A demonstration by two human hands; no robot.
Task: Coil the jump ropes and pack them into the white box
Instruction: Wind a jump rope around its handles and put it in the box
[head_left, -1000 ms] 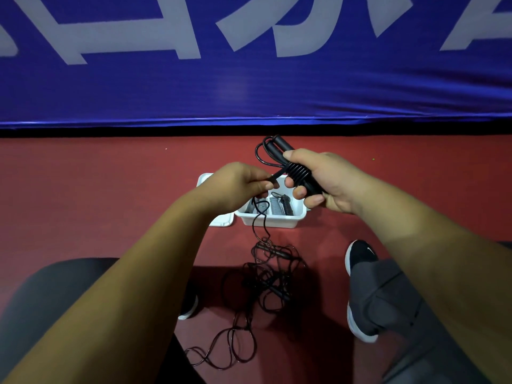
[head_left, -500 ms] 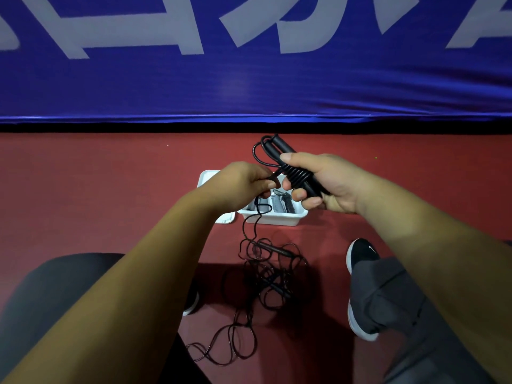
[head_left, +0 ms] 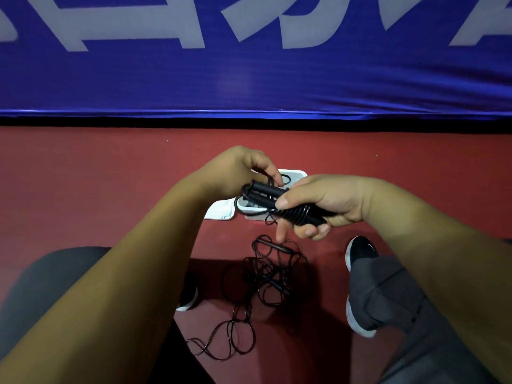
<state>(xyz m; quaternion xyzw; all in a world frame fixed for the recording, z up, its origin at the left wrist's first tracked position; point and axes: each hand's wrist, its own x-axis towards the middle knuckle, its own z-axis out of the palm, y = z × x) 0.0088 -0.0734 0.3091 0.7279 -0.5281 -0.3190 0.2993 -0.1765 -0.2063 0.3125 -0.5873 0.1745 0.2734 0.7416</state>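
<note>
1. Over the red floor point(head_left: 83, 189), just in front of the white box point(head_left: 294, 175): both bare hands raised close together, forearms reaching in from the bottom corners.
2. Clenched in the right hand point(head_left: 327, 202), the wound jump rope point(head_left: 295, 216): thumb on top, fingers curled beneath, one finger pointing loosely down.
3. Within that bundle, two black handles side by side, cord wrapped in tight turns about their middle, lying roughly level, free ends poking towards the other hand.
4. Behind those handle ends, the left hand point(head_left: 238, 173), fingers bent down over them beside a small cord loop; pinching or merely touching, cannot tell.
5. On the floor beyond the hands, the white box again, mostly hidden by them, only part of its far rim and front wall showing; contents too hidden to name.
6. Flat on the floor, touching or just beside the box's left side, a white lid point(head_left: 219, 212).
7. Nearer the body than the box, between the two shoes, a loose black rope point(head_left: 267, 275) in a tangled heap, one slim handle near its top, long loops trailing down and left.
8. Right of the tangle, the right shoe point(head_left: 360, 252), black with a pale sole; left of it, the left shoe point(head_left: 189, 299), partly hidden under the forearm.
9. Along the far edge of the floor, a blue banner point(head_left: 249, 84) with large pale lettering.
</note>
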